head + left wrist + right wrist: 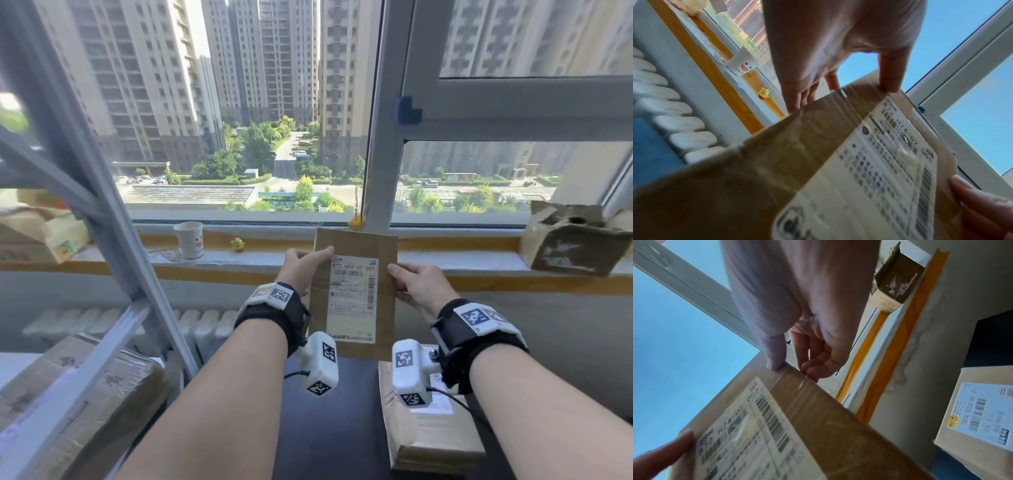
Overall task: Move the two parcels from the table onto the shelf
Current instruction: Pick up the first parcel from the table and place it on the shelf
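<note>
A flat brown parcel (354, 294) with a white shipping label is held upright in the air in front of the window. My left hand (303, 265) grips its left edge, thumb on the front face. My right hand (416, 284) grips its right edge the same way. In the left wrist view the parcel (797, 162) fills the lower frame under my left hand (838, 78). The right wrist view shows my right hand (797, 363) pinching the parcel (818, 426). A second brown parcel (431, 431) lies flat on the dark table (325, 428), also seen as the labelled parcel (980, 418).
A grey metal shelf frame (102, 212) stands at the left, with a taped carton (82, 394) on a lower level. On the window sill (260, 257) stand a paper cup (189, 240), a small yellow toy (237, 244) and a torn carton (575, 240). A radiator (191, 325) sits below.
</note>
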The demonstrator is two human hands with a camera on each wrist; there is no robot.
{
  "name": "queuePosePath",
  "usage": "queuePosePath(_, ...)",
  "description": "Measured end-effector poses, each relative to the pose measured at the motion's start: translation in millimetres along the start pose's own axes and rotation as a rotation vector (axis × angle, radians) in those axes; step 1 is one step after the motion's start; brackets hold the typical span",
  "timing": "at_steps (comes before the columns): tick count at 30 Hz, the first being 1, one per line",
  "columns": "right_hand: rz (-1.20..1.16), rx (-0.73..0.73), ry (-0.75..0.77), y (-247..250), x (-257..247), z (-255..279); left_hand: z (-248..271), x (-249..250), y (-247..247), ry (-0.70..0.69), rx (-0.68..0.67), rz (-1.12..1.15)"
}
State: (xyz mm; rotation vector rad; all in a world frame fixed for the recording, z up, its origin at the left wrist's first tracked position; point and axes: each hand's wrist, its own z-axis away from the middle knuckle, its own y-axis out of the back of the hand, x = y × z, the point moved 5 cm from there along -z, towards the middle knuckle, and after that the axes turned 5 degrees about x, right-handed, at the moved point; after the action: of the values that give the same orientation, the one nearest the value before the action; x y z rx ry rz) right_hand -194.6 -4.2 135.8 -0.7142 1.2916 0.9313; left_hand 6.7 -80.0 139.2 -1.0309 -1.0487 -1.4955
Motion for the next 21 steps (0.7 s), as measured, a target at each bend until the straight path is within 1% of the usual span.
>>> queuePosePath(8, -0.097, 0.022, -0.012, 11.1, 3.0, 2.1, 8.7, -6.9, -5.4, 0.019, -0.085, 0.013)
queuePosePath(10, -0.087, 0.03, -0.011, 12.8, 4.5, 2.3, 9.5, -9.9, -7.2, 0.018, -0.096, 0.021)
queuePosePath(15, -0.042, 0.058, 0.011, 17.0, 6.0, 6.4, 19.9, -13.5, -13.5, 0.043, -0.174, 0.033)
queuePosePath(18, -0.033, 0.073, 0.018, 17.8, 9.6, 7.5, 19.0, -17.5, -13.6, 0.043, -0.183, 0.043)
queuePosePath(21, 0.007, 0.058, -0.035, 16.6, 15.3, 13.1, 15.9, -19.8, -10.9, 0.029, -0.18, 0.04)
